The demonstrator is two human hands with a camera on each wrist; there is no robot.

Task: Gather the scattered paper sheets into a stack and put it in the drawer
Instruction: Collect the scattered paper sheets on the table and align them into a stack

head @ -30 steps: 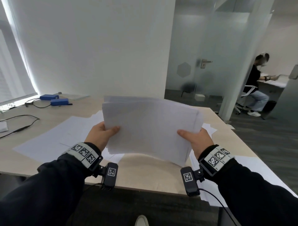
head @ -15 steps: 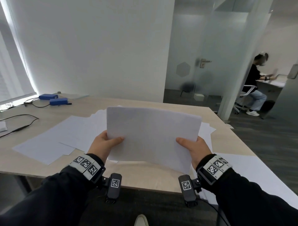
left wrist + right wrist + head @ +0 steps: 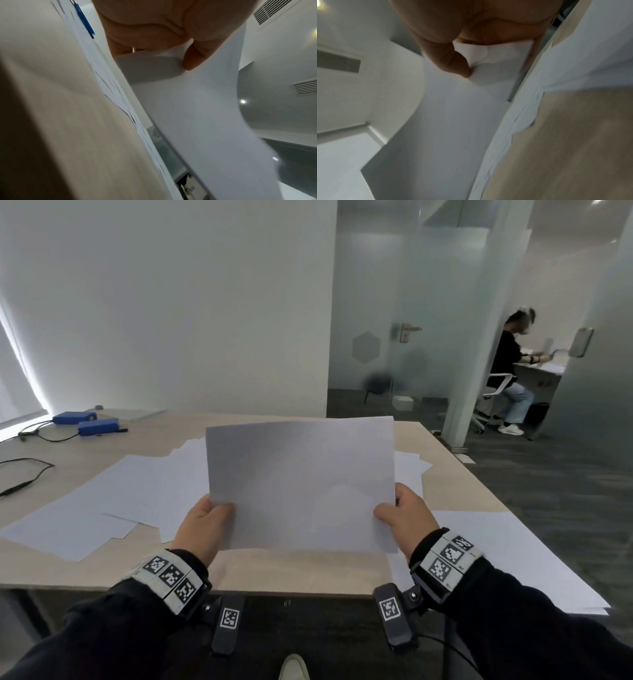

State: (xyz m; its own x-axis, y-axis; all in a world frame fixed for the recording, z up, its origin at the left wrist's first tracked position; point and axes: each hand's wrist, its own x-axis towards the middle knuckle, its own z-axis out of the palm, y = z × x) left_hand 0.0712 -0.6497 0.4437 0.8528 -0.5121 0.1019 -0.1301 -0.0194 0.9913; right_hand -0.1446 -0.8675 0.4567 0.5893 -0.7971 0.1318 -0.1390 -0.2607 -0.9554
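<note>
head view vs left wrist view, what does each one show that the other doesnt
Only the head view shows both hands at once, left hand and right hand, each gripping a side of the stack, plus the seated person beyond the glass. Only the left wrist view shows the ceiling vents and the thumb pressed on the paper from close up. Both show the stack, loose sheets, the table and a blue box.

A stack of white paper (image 3: 301, 484) is held up above the near part of the table, its face tilted toward the viewer, edges roughly squared, with thumbs on its front at the two lower corners. More white loose sheets (image 3: 102, 508) lie flat and overlapping on the table to the left. Others (image 3: 496, 559) lie to the right, reaching over the table's near right corner, and a few (image 3: 409, 467) show behind the stack.
</note>
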